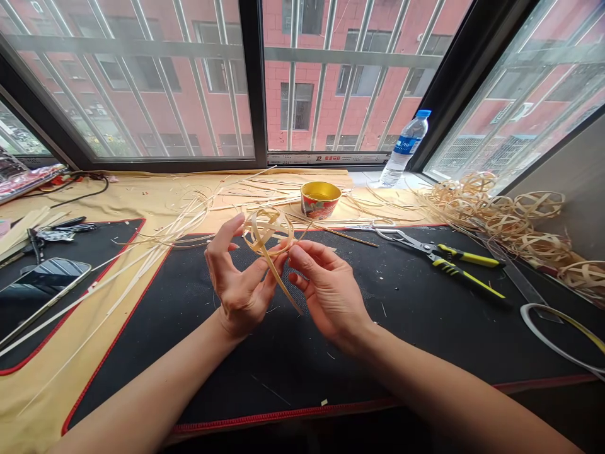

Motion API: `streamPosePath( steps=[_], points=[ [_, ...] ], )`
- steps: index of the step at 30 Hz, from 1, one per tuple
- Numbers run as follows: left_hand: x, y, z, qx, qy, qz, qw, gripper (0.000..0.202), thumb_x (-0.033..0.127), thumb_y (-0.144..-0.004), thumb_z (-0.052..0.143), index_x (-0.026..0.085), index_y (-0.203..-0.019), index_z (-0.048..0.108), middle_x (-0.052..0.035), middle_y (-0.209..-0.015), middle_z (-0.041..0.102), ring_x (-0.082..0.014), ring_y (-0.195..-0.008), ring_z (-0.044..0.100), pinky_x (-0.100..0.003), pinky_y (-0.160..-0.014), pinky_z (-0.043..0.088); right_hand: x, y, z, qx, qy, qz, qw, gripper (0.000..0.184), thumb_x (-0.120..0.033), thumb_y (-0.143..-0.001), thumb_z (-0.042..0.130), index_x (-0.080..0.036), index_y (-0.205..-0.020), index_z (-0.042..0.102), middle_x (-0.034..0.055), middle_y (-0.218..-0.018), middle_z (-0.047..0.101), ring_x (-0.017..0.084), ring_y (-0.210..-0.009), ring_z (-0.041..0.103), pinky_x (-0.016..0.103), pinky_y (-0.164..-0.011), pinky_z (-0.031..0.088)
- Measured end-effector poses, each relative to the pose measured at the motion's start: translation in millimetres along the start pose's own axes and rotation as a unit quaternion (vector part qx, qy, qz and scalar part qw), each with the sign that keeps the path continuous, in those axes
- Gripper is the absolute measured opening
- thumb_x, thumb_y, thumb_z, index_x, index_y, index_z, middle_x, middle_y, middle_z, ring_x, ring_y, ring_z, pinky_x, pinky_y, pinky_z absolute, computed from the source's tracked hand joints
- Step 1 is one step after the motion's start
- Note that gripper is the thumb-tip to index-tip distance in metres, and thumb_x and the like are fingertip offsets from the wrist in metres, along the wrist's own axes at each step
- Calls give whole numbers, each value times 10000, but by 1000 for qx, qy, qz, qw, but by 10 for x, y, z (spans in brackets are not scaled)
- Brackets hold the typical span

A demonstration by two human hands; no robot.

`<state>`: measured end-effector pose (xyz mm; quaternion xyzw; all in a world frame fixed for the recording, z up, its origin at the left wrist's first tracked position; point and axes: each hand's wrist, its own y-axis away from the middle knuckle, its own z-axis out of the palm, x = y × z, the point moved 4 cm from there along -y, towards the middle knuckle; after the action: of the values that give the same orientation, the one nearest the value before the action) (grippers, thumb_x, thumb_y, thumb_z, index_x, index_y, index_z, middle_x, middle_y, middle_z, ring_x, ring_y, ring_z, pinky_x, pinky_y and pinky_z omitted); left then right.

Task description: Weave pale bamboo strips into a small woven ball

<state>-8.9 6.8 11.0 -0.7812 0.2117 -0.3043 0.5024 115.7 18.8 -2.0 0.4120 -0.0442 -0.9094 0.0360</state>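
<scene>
Above the black mat (350, 372), a small openwork ball of woven bamboo strips (269, 228) is between my two hands. My left hand (241, 277) is closed around its left and lower side, with thumb and fingers at the weave. My right hand (328, 280) pinches a thin bamboo strip at the ball's lower right. One loose strip end (286, 290) hangs down from the ball between the hands. The right fingertips partly overlap the weave, so the exact crossing there is hidden.
Behind the hands stands a red and gold bowl (320, 200). Pliers (449, 255) and scissors (558, 315) lie right, near several woven balls (524, 221). Loose strips (184, 221) spread left, beside a phone (45, 293). A water bottle (404, 151) leans by the window.
</scene>
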Motion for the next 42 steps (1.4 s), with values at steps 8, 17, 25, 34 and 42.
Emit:
streamPosePath(
  steps=[8,17,25,34,42],
  points=[
    [10,-79,75,-18,79,102,991,295,81,-725,676,269,-951,702,-68,-1390,378,-303,-1183,497,-426,-886,485,-306,-127,-148,5,91,-140,986,183,-243,-596,808,-211,-730,686,-15,-753,710,119,-711,646,213,-571,505],
    [-129,-79,248,-144,233,-274,922,151,322,-779,671,216,-858,745,-89,-1399,408,-277,-1303,394,-437,-1111,290,-450,-194,-497,-107,373,-234,892,125,-281,-682,769,-185,-738,713,26,-753,711,153,-722,656,272,-655,549],
    [-57,62,437,-273,430,-457,730,144,289,-751,698,162,-790,755,-129,-1308,543,-272,-1334,361,-361,-1095,286,-327,-201,-477,-107,374,-155,908,164,-291,-631,795,-170,-700,707,30,-721,716,149,-645,657,260,-623,554],
    [-66,209,529,-240,501,-583,593,193,265,-697,757,114,-816,742,-98,-902,701,-218,-957,603,-363,-943,428,-249,-209,-531,-103,313,-82,941,209,-317,-611,800,-172,-726,704,30,-725,716,166,-661,688,281,-654,581],
    [-73,199,511,-207,517,-620,553,114,189,-695,754,91,-729,706,-80,-839,679,-180,-856,611,-359,-876,502,-263,-242,-520,-136,294,-24,946,288,-398,-661,763,-146,-780,690,34,-756,714,164,-654,704,245,-590,579]
  ],
)
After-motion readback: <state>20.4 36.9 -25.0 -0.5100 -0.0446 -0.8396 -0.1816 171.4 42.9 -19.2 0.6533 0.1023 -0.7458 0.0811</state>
